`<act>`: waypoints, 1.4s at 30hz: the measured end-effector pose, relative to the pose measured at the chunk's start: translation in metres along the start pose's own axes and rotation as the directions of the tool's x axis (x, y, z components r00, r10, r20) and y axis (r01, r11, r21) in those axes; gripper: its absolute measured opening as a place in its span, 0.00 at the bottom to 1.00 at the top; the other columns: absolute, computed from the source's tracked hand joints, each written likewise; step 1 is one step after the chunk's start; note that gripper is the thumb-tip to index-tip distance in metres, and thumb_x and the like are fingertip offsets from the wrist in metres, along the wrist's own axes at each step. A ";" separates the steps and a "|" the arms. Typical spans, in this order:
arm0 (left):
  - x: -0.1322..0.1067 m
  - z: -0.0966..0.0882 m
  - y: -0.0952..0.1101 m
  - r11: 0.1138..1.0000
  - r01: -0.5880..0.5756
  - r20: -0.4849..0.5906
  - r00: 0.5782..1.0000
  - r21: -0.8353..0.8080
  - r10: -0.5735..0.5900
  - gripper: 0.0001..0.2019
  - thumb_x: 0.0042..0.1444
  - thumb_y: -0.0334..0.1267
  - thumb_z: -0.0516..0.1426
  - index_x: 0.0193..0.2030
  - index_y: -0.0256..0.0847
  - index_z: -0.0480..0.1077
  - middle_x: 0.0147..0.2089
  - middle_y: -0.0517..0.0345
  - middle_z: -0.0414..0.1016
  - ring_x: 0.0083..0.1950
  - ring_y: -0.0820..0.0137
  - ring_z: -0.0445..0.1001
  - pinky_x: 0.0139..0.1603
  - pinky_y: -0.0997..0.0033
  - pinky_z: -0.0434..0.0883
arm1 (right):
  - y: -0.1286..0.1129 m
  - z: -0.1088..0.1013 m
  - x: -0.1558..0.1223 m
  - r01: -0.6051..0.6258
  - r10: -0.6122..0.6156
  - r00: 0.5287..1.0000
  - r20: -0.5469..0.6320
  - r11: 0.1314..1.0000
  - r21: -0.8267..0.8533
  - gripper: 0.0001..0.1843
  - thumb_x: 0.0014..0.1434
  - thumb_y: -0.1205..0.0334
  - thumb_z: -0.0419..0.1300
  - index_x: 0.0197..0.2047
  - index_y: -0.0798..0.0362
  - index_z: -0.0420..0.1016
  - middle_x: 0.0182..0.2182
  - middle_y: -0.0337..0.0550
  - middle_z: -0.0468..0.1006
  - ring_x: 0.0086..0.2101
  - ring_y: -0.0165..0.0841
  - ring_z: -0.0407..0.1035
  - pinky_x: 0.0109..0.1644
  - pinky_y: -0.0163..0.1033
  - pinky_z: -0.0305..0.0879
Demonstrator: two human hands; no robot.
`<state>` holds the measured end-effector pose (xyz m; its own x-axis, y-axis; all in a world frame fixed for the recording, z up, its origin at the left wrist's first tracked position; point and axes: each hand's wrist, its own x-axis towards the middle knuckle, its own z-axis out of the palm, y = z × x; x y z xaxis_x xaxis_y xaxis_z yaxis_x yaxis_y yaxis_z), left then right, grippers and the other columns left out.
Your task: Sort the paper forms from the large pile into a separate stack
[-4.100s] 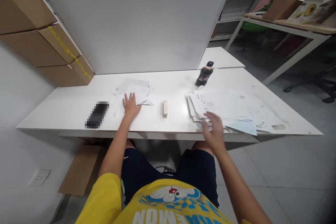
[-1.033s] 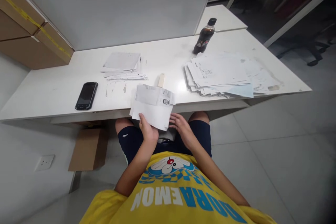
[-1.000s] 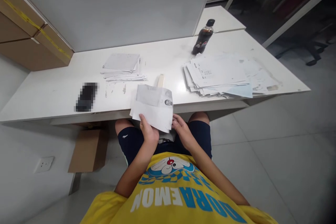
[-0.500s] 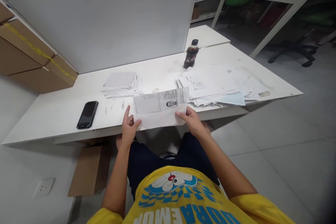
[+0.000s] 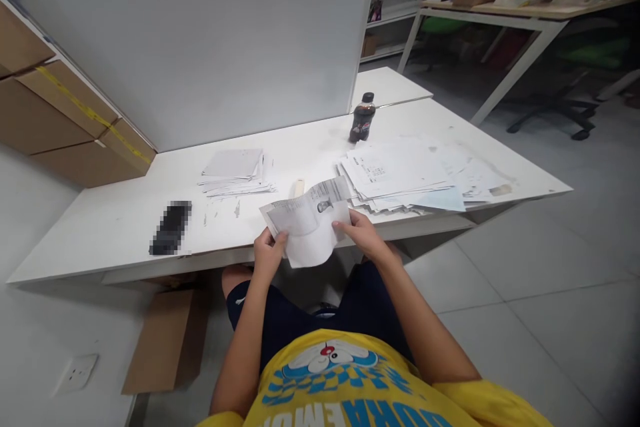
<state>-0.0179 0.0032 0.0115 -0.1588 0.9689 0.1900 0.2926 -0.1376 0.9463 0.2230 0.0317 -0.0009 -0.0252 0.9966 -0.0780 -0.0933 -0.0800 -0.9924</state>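
Between my two hands is a sheet of paper (image 5: 307,243) with printed text and a small portrait photo on its upper part. The sheet bows in the middle, over the desk's front edge. My left hand (image 5: 270,252) pinches its left side, thumb on top. At the right side, my right hand (image 5: 357,230) grips it the same way, with fingers hidden behind. A small pale, oblong object (image 5: 299,187) lies on the desk just beyond the sheet. Past my left hand sits a neat stack of papers (image 5: 233,167); beyond my right hand spreads a looser paper pile (image 5: 400,167).
The white desk (image 5: 110,227) bears a dark, pixelated phone (image 5: 171,228) at left and a cola bottle (image 5: 363,118) at the back. A whiteboard (image 5: 225,40) stands behind. Cardboard boxes (image 5: 75,120) are at far left, another box (image 5: 160,340) below the desk.
The sheet has gone from nearly flat to curved, its sides drawn closer together. My left hand has moved right, and its raised index finger is now curled in. The pale object has come into sight.
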 end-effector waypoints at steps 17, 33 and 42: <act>-0.047 0.006 -0.006 0.875 0.422 0.009 0.902 -0.236 -0.432 0.33 0.47 0.69 0.58 0.35 0.34 0.76 0.31 0.51 0.77 0.34 0.63 0.74 0.35 0.68 0.70 | 0.020 -0.003 -0.081 -0.378 0.383 0.923 0.017 0.900 0.217 0.28 0.36 0.51 0.75 0.41 0.53 0.79 0.41 0.47 0.84 0.42 0.45 0.76 0.47 0.46 0.71; 0.022 -0.007 0.022 0.776 0.101 -0.063 0.995 0.623 -0.079 0.11 0.60 0.48 0.55 0.36 0.43 0.72 0.28 0.56 0.73 0.31 0.63 0.70 0.31 0.69 0.59 | 0.003 0.003 -0.058 -0.237 0.247 0.968 -0.044 0.958 0.162 0.28 0.41 0.51 0.72 0.45 0.52 0.77 0.45 0.49 0.83 0.47 0.50 0.75 0.49 0.50 0.72; 0.056 -0.002 0.011 0.694 0.125 0.018 0.981 0.709 -0.196 0.23 0.62 0.41 0.54 0.63 0.40 0.67 0.27 0.56 0.75 0.38 0.56 0.75 0.36 0.66 0.66 | 0.002 0.003 -0.037 -0.205 0.221 0.971 -0.089 0.967 0.154 0.27 0.43 0.51 0.69 0.46 0.53 0.74 0.45 0.50 0.82 0.47 0.47 0.74 0.51 0.48 0.70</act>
<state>-0.0256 0.0550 0.0327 -0.1955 0.9807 -0.0036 0.8515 0.1716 0.4956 0.2205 -0.0059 0.0006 0.0437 0.9519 -0.3031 -0.2379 -0.2848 -0.9286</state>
